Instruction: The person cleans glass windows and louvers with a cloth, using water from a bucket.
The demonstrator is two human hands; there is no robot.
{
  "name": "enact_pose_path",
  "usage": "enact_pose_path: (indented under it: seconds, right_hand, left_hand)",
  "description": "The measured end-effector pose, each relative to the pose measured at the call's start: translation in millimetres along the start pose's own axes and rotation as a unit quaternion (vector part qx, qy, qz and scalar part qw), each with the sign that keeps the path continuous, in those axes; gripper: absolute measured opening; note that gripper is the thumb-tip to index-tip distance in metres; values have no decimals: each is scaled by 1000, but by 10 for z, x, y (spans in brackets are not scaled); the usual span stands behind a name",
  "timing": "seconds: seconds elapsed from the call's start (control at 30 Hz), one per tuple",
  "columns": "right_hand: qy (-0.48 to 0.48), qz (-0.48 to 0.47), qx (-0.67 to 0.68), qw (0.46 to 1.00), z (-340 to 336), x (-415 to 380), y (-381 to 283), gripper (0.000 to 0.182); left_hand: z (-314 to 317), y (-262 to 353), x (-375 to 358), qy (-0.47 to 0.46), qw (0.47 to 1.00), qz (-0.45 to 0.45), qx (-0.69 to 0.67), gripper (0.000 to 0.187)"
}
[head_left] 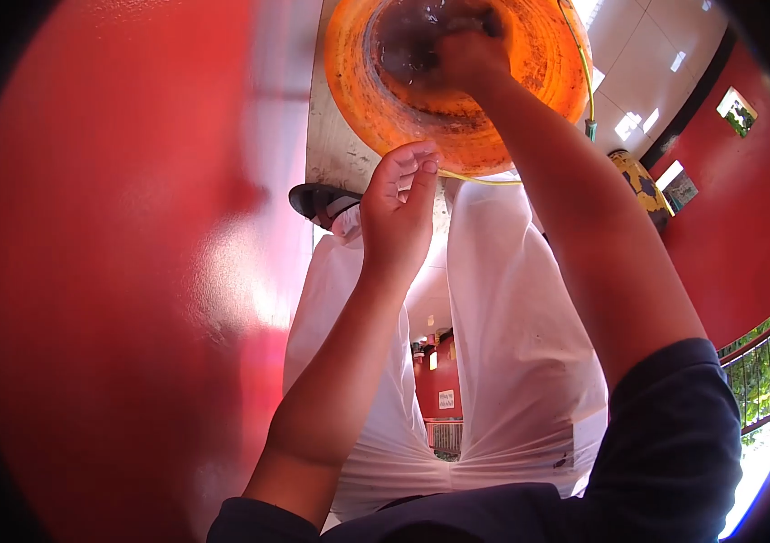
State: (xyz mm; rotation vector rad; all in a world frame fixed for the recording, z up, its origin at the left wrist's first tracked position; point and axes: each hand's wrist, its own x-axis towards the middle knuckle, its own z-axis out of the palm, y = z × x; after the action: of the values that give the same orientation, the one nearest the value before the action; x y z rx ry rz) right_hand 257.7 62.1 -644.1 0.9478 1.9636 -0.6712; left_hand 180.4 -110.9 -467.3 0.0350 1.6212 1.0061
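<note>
My right hand (471,59) reaches down inside a round orange tub (358,100), whose inner wall is stained with dark streaks. Its fingers are closed at the dark, wet-looking contents (403,45), and I cannot tell what they hold. At the near rim of the tub is my left hand (406,181), palm partly turned up. Its fingers are loosely curled beside the thumb, with nothing visible in them. A thin yellow cord (484,181) runs below the rim and up the right side, where a green piece (591,129) shows on it.
A glossy red wall (114,271) rises close on my left. My white-trousered legs (521,317) straddle the space before the tub, and a dark sandal (323,201) is on one foot. Right of the tub stands a worn yellow container (640,181). Farther right is a railing (760,371).
</note>
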Motion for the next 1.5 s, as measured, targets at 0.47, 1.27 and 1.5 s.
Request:
enact_pose_path:
  seconds: [0.47,1.27,1.5]
  right_hand:
    - [230,26,332,914,25,-1240,-34,27]
    - [-62,38,974,215,-636,-1744,171,45]
    - [44,71,920,382,-718,-1734,67,33]
  left_hand:
    - [158,318,230,57,939,-297,-165,50]
    - [7,506,117,104,952,-159,-241,29]
    - [69,620,150,31,988,-42,147,84]
